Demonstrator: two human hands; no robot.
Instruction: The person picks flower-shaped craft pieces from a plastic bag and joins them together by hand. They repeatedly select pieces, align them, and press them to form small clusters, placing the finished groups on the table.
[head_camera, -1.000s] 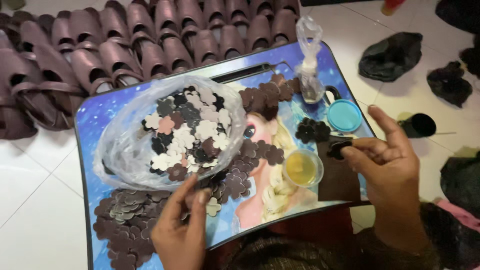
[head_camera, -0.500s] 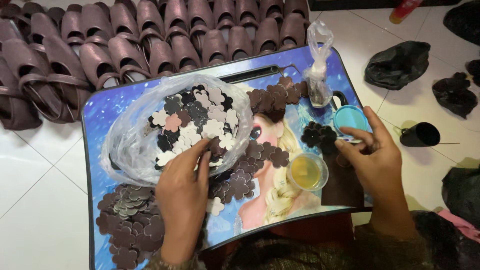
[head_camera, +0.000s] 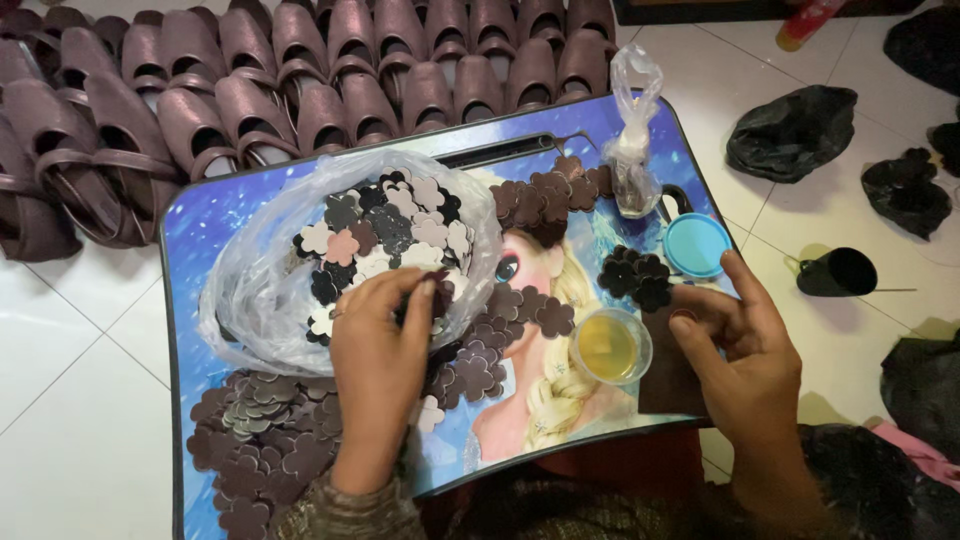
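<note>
Your left hand (head_camera: 375, 375) is reaching into the open bag (head_camera: 260, 290) on the tray (head_camera: 190, 260), fingertips pinched together on a flower cutout (head_camera: 437, 283) at the bag's mouth, likely because the loose pieces are easiest to pick there. Just below your wrist, a brown pile (head_camera: 260, 430) is lying on the tray's near corner. Your right hand (head_camera: 745, 360) is resting at the tray's right edge, fingers curled together; whether they're gripping anything, you can't tell. Beside it a cup (head_camera: 610, 345) of yellowish liquid is sitting within reach, a blue lid (head_camera: 697, 245) just past it. Farther off, brown slippers (head_camera: 300, 80) are lining the floor, rows cut off at the top. Dark bundles (head_camera: 795, 130) at right are too unclear to identify.
</note>
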